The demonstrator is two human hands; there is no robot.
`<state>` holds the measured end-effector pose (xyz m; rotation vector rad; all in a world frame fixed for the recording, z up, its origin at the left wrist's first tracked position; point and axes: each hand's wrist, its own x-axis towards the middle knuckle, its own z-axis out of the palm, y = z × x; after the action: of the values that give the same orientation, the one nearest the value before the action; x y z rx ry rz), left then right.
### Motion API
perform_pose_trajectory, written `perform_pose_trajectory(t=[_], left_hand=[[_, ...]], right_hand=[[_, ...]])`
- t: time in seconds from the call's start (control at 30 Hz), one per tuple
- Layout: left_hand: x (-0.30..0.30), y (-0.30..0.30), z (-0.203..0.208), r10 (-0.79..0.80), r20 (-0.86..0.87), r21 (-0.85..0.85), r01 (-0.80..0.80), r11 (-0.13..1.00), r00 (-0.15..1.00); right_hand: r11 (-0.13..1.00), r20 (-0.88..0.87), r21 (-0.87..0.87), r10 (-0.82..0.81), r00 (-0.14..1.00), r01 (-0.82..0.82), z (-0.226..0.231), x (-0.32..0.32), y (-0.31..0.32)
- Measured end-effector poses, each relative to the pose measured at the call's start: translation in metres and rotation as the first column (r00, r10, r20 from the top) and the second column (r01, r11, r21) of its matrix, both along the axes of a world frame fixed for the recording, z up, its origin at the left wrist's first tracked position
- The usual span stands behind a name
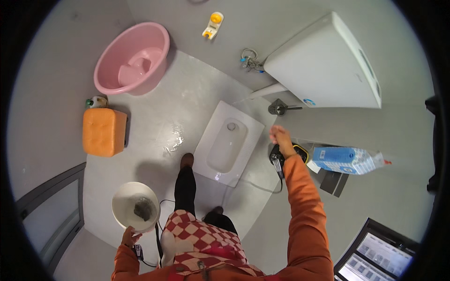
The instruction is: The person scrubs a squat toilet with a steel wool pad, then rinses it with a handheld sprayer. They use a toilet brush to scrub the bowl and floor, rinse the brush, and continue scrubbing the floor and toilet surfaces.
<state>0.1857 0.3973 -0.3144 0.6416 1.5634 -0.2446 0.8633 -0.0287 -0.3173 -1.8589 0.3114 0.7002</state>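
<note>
At the lower left my left hand (pixel 130 237) grips the near rim of a white bucket (pixel 123 195), fingers closed on it. A dark grey, crumpled mass (pixel 145 209) lies in the bucket; I cannot tell what it is. Just below this hand shows a small dark device (pixel 138 252) with a cord. My right hand (pixel 282 138) is stretched forward on the right, fingers loosely apart, with nothing seen in it. Beneath it, partly hidden by the wrist, is a black object (pixel 275 158) with a cable. A white squat toilet (pixel 214 169) is set in the floor between the hands.
A pink tub (pixel 159 70) with a pink scoop in it stands far left, near an orange stool (pixel 104 132) and a bottle (pixel 97 102). A white cistern (pixel 323 65) hangs above a toilet brush (pixel 280 107). A blue package (pixel 344 159) is at right. Wet patches (pixel 176 138) mark the floor.
</note>
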Motion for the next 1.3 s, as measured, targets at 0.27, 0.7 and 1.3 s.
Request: perform_pose_trajectory(t=[0.27, 0.7, 1.3], left_hand=[[0.139, 0.050, -0.099, -0.178, -0.104, 0.123, 0.190, 0.974, 0.978], [0.323, 0.063, -0.194, -0.249, 0.141, 0.106, 0.236, 0.966, 0.958], [0.372, 0.026, -0.266, -0.332, 0.190, 0.128, 0.311, 0.942, 0.924]], right_hand=[[0.971, 0.459, -0.232, 0.167, 0.873, -0.064, -0.120, 0.164, 0.138], [0.963, 0.278, -0.030, -0.250, 0.927, 0.269, -0.209, 0.302, 0.183], [0.918, -0.251, 0.016, 0.388, 0.887, -0.397, -0.145, 0.024, 0.044]])
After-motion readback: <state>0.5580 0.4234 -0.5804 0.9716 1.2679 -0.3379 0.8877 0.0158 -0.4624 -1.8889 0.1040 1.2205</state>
